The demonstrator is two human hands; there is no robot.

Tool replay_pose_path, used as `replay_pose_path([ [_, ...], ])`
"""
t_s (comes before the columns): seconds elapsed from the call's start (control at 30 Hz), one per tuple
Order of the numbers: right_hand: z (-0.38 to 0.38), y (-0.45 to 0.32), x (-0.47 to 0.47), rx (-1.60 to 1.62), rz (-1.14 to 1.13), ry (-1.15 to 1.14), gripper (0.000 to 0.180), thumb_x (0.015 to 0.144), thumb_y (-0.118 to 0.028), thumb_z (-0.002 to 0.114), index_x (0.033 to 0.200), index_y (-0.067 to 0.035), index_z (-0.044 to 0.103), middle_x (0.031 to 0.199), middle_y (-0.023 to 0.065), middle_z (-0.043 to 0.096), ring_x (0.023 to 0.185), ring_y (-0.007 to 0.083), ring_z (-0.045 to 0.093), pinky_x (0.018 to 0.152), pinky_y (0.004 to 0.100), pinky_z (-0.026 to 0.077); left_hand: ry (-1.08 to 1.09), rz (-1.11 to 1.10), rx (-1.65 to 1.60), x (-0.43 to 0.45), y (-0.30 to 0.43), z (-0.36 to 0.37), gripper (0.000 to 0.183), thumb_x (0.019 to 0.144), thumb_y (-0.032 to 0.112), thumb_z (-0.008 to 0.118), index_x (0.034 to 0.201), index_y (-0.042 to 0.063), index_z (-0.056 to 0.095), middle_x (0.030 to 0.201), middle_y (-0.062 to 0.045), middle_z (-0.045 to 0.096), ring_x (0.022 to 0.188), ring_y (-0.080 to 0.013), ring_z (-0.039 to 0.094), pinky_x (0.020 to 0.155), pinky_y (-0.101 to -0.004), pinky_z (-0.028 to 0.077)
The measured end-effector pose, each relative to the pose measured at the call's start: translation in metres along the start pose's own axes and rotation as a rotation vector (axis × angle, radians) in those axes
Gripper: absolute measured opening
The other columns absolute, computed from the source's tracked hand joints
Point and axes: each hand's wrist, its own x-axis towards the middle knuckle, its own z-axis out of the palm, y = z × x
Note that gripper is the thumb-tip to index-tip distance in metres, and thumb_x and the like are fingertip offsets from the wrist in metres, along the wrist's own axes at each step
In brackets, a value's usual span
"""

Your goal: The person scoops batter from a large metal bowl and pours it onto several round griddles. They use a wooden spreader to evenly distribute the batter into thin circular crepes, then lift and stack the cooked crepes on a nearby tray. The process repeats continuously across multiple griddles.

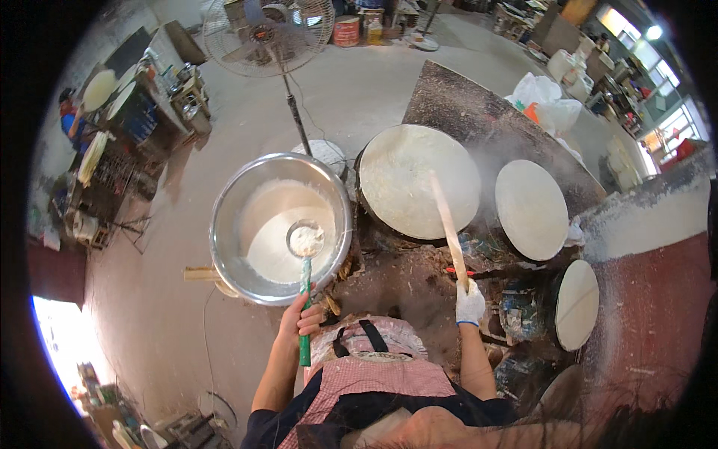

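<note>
My left hand (303, 319), bare, grips the green handle of a ladle (306, 238), whose round bowl holds pale batter. The ladle is over a large steel basin (219, 224) partly filled with creamy batter (280, 252). My right hand (470, 303) wears a white glove and is closed around a long flat wooden spatula (447, 230). The spatula's far end lies over a round griddle covered with a thin pale sheet of batter (404, 174), with steam near it.
Two more round pale-topped griddles (532, 210) (576, 306) stand at the right. A dark board (465, 106) lies behind the griddles. A pedestal fan (269, 36) stands beyond the basin. Plastic bags (541, 101) are at the back right. Another person (73, 120) works at the far left.
</note>
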Motion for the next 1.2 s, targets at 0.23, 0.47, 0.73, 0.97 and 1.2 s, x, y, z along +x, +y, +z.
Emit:
replay_pose_path([
  [0.23, 0.014, -0.022, -0.055, 0.039, 0.037, 0.105, 0.032, 0.081, -0.038, 0.055, 0.095, -0.01, 0.061, 0.077, 0.0163, 0.063, 0.071, 0.0348, 0.06, 0.062, 0.043, 0.046, 0.103, -0.062, 0.004, -0.021, 0.058, -0.023, 0.022, 0.092, 0.028, 0.041, 0.113, 0.025, 0.048, 0.055, 0.001, 0.031, 0.037, -0.0063, 0.028, 0.028, -0.0202, 0.025],
  [0.47, 0.017, -0.001, -0.077, 0.18, 0.154, 0.18, 0.03, 0.079, -0.033, 0.06, 0.093, -0.006, 0.063, 0.079, 0.0165, 0.063, 0.072, 0.0318, 0.061, 0.063, 0.0397, 0.047, 0.035, -0.028, -0.154, -0.025, 0.052, -0.034, 0.021, 0.093, 0.023, 0.04, 0.109, 0.018, 0.052, 0.057, 0.0, 0.033, 0.039, -0.0079, 0.03, 0.03, -0.0213, 0.027],
  [0.73, 0.012, -0.107, -0.023, 0.251, -0.382, -0.336, 0.029, 0.075, -0.032, 0.061, 0.087, -0.006, 0.063, 0.078, 0.0166, 0.062, 0.073, 0.0306, 0.061, 0.064, 0.0373, 0.046, 0.168, 0.43, 0.356, -0.022, 0.07, -0.06, 0.035, 0.087, 0.005, 0.043, 0.118, 0.02, 0.037, 0.069, -0.003, 0.043, 0.05, -0.0104, 0.037, 0.036, -0.0187, 0.031],
  [0.97, 0.06, -0.276, -0.033, -0.561, -0.82, -0.567, 0.025, 0.076, -0.03, 0.051, 0.075, -0.009, 0.064, 0.073, 0.0142, 0.063, 0.069, 0.0308, 0.063, 0.062, 0.0411, 0.049, 0.503, 0.247, 0.524, 0.07, 0.205, -0.187, 0.014, 0.086, 0.007, 0.046, 0.096, 0.012, 0.038, 0.062, -0.003, 0.041, 0.042, -0.0102, 0.035, 0.034, -0.0222, 0.03],
  [1.2, 0.074, -0.285, -0.044, -0.502, -0.663, -0.677, 0.035, 0.08, -0.04, 0.047, 0.077, -0.009, 0.063, 0.074, 0.0154, 0.063, 0.072, 0.0316, 0.063, 0.067, 0.0426, 0.049, 0.78, 0.346, 1.029, 0.082, 0.203, -0.152, 0.021, 0.082, 0.008, 0.046, 0.1, 0.005, 0.035, 0.054, -0.008, 0.042, 0.035, -0.0174, 0.041, 0.031, -0.032, 0.035],
])
